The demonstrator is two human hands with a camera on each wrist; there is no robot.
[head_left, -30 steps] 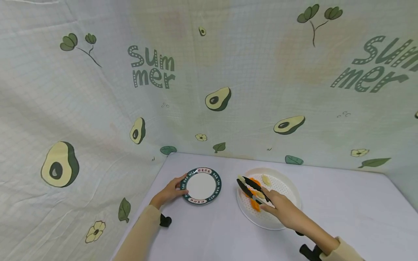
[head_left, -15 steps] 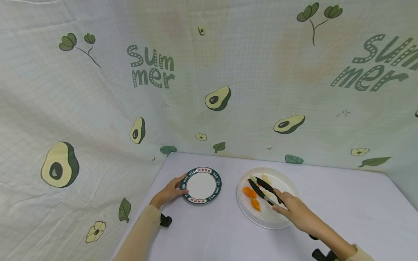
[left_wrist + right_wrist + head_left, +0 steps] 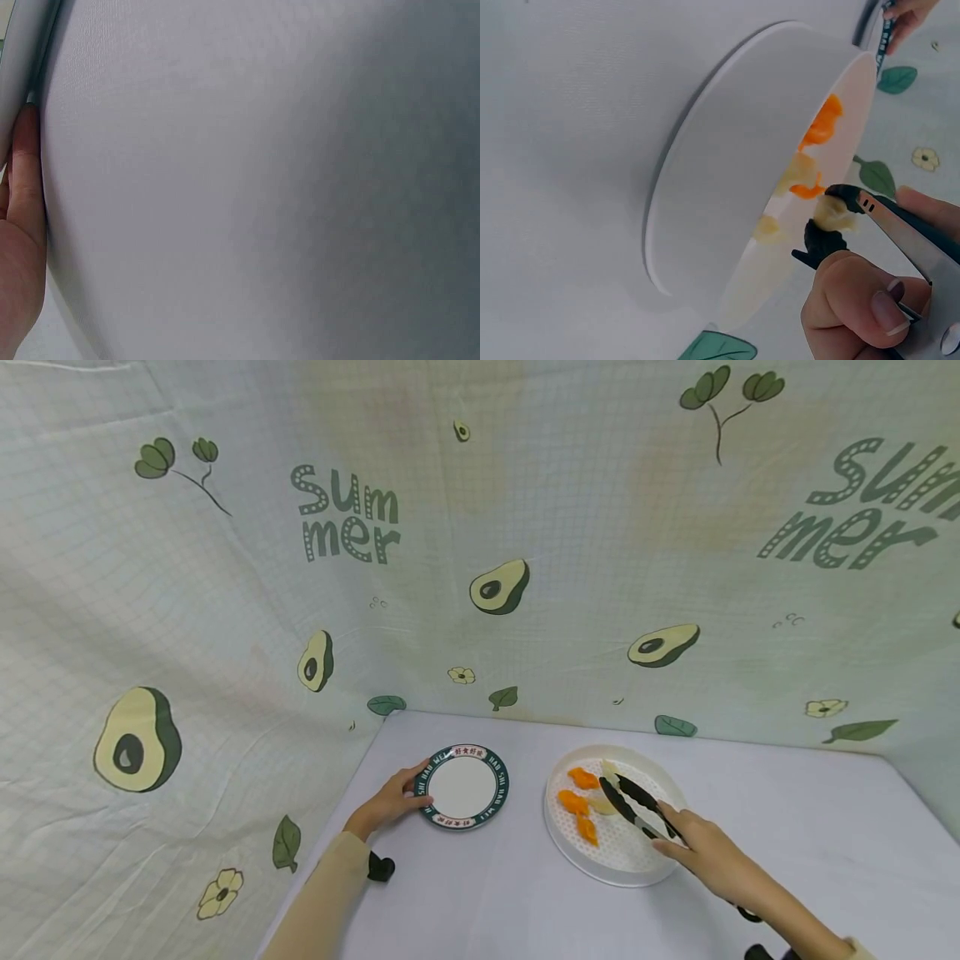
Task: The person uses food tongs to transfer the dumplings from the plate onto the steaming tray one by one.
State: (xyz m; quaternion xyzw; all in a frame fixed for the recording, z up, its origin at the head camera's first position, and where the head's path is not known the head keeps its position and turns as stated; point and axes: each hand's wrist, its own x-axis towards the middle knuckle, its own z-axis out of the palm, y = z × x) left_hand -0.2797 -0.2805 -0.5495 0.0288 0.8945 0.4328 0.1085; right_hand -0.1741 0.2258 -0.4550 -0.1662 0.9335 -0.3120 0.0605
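My left hand [image 3: 392,802] grips the left rim of a round white plate [image 3: 459,789] with a dark green lettered border, thumb on top. Its fingers [image 3: 26,180] show at the plate's underside in the left wrist view. My right hand [image 3: 708,852] holds black-tipped metal tongs [image 3: 637,808] over a round white container [image 3: 637,868] with a dotted base. Orange pieces [image 3: 573,802] and pale yellowish pieces [image 3: 602,807] lie inside. One pale piece [image 3: 836,215] appears between the tong tips in the right wrist view; I cannot tell whether they pinch it.
A white cloth covers the table [image 3: 517,893]. Behind it hangs a pale curtain [image 3: 570,527] printed with avocados, leaves and lettering. The plate stands to the left of the container, with a gap of tablecloth between them.
My right hand and the tongs have moved right across the container, from its left edge toward its middle, uncovering the orange pieces. My left hand and the plate have stayed put.
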